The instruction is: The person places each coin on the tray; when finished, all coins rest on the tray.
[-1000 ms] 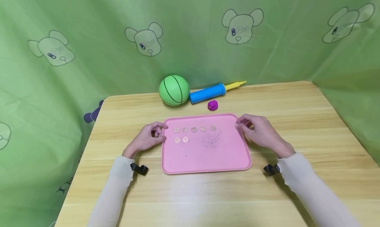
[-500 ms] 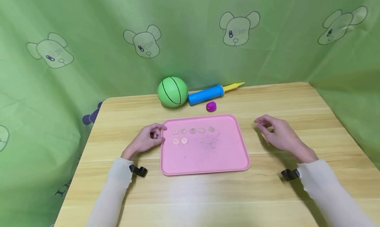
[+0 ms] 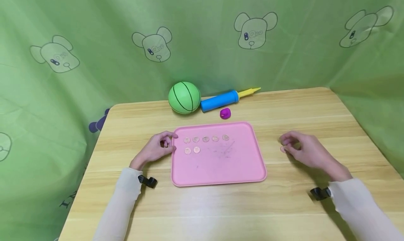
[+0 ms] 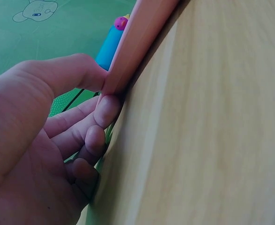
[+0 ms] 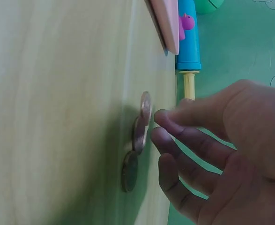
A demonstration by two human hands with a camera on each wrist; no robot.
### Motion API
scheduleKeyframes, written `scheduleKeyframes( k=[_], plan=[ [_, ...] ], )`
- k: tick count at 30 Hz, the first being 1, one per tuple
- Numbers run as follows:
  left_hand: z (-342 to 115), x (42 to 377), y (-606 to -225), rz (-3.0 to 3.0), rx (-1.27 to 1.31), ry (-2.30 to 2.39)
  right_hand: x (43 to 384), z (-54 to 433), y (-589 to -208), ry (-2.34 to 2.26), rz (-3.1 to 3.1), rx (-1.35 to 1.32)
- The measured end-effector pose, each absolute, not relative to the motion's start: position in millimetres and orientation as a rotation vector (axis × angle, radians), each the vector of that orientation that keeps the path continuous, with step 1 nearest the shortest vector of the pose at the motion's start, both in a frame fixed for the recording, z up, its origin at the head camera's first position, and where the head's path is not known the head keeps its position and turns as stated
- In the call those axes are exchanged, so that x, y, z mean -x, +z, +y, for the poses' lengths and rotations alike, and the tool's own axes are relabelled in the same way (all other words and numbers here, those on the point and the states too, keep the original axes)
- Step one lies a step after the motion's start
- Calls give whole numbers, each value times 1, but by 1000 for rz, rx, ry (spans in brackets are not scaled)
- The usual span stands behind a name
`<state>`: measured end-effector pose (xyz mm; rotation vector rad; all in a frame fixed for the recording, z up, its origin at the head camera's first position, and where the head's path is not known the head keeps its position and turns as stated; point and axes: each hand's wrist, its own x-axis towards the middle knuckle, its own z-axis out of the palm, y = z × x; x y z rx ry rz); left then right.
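On the pink tray [image 3: 221, 171] lie several coins in two rows, among them a coin [image 3: 206, 139] in the back row and a coin [image 3: 196, 150] in the front row. My left hand [image 3: 156, 146] holds the tray's left rim, thumb and index finger against it. Right of the tray, my right hand [image 3: 304, 148] hovers low over the table with bent, relaxed fingers. Three coins lie by its fingertips in the right wrist view: a far coin [image 5: 146, 107], a middle coin [image 5: 138, 135] and a near coin [image 5: 130, 171]. Nothing shows between thumb and fingers there.
Behind the tray are a green ball [image 3: 184, 97], a blue pump [image 3: 220, 101] with a yellow nozzle and a small purple toy duck [image 3: 225, 113]. A green curtain [image 3: 202, 69] hangs behind the wooden table [image 3: 221, 209].
My right hand has left the tray's right rim and moved right and nearer to the coins on the table. My left hand stays at the left rim; the tray coins lie as before.
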<state>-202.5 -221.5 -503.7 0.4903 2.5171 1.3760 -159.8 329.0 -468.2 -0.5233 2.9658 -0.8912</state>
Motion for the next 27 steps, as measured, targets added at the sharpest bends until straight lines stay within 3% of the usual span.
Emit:
scheduleKeyframes(
  k=[27],
  plan=[
    [-221, 203, -505, 2499, -452, 1381, 173, 322, -468, -798, 2863, 539]
  ],
)
